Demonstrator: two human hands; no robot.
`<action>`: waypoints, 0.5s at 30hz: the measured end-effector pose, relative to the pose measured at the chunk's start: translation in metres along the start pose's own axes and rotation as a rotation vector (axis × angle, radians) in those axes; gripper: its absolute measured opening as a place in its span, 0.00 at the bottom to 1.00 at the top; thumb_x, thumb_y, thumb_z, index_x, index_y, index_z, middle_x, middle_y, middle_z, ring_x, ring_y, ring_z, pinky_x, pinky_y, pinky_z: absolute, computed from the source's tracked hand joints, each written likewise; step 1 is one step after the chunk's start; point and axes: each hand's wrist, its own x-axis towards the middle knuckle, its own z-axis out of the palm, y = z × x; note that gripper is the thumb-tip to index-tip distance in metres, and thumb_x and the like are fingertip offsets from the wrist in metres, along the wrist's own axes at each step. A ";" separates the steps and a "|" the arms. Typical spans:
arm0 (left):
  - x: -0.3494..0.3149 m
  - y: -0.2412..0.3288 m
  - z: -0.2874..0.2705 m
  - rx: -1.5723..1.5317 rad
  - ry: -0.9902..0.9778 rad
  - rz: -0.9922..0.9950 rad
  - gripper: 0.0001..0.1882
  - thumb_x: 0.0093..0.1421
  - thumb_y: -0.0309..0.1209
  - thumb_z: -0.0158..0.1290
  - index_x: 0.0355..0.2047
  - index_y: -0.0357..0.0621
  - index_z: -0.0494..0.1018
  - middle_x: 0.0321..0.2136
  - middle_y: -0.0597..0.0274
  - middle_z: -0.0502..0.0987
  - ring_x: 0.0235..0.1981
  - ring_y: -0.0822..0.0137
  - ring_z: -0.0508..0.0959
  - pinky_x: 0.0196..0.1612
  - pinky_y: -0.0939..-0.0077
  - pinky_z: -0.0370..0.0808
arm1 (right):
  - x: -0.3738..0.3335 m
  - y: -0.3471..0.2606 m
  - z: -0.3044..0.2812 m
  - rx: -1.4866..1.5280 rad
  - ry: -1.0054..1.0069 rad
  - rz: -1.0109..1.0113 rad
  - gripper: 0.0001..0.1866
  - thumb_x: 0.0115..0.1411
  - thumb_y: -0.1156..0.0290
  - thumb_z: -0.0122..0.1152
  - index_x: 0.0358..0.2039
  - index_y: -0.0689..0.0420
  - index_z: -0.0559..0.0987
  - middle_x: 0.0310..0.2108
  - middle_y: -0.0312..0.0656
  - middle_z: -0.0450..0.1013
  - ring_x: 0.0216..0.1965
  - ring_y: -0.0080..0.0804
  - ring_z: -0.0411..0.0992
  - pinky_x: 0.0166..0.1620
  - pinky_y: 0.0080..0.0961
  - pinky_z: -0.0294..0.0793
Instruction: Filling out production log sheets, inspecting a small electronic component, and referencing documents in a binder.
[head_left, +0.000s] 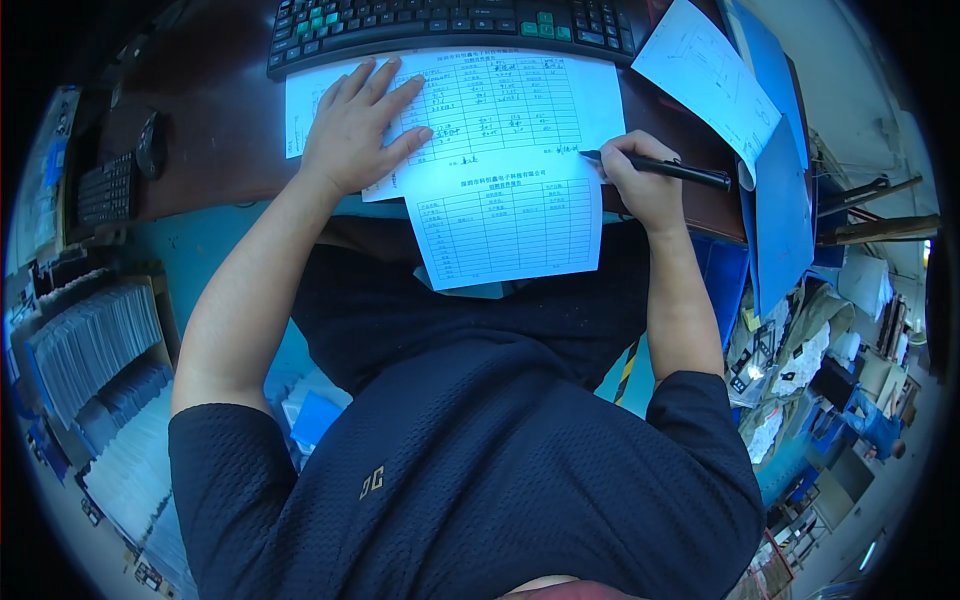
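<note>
- Dark reddish-brown desk across the upper part of the frame, in a crowded workroom with racks of upright, sheet-like stock at lower left and a person in blue far off at right.
- White printed paper form, upper centre, appears to be one sheet with two ruled tables; its lower end hangs past the desk edge above my lap.
- My right hand, right of centre, pinches a slim black pen between thumb and fingers, its tip at the end of a handwritten entry below the upper table.
- My left hand, upper left of centre, lies flat with fingers spread on the papers, grasping nothing.
- Done, by my reading: the upper table carries handwriting in many cells, though some rows are bare, and the line beneath it is inked at both ends. I judge that half nearly finished.
- Left: the lower table shows printed headings but no ink that I can make out.
- Writing: printed titles head both tables, with small cell labels; much of the handwriting is too fine to read surely.
- Labels elsewhere: a yellow emblem marks my dark shirt at lower centre; a black keyboard with some green keys tops the frame, its legends tiny.
- Upper right, a white sheet with a faint line drawing lies beside a blue folder.
</note>
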 end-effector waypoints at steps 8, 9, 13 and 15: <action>-0.001 0.001 0.000 -0.005 0.011 0.014 0.33 0.65 0.62 0.46 0.67 0.67 0.64 0.71 0.61 0.57 0.73 0.52 0.52 0.72 0.47 0.50 | -0.002 -0.004 0.001 0.134 0.067 0.059 0.06 0.58 0.74 0.62 0.26 0.63 0.80 0.21 0.38 0.76 0.21 0.20 0.73 0.26 0.18 0.71; -0.002 -0.002 0.001 -0.004 0.012 0.012 0.33 0.65 0.62 0.46 0.67 0.67 0.64 0.71 0.61 0.57 0.73 0.52 0.52 0.72 0.47 0.51 | 0.001 -0.010 0.002 0.220 0.081 0.110 0.06 0.59 0.74 0.62 0.26 0.63 0.80 0.21 0.37 0.76 0.21 0.20 0.73 0.26 0.17 0.72; -0.001 -0.001 -0.005 -0.048 0.018 0.000 0.33 0.65 0.59 0.48 0.67 0.65 0.64 0.71 0.59 0.58 0.73 0.52 0.54 0.72 0.47 0.52 | 0.002 -0.001 -0.007 0.572 0.212 0.242 0.08 0.63 0.70 0.60 0.30 0.61 0.80 0.25 0.41 0.77 0.23 0.23 0.75 0.26 0.18 0.74; 0.000 -0.007 -0.005 -0.151 0.104 0.014 0.31 0.65 0.55 0.51 0.66 0.62 0.66 0.69 0.57 0.62 0.71 0.51 0.58 0.71 0.50 0.55 | -0.005 -0.002 -0.015 0.654 0.227 0.203 0.09 0.65 0.68 0.59 0.33 0.61 0.79 0.27 0.43 0.78 0.23 0.25 0.76 0.24 0.18 0.73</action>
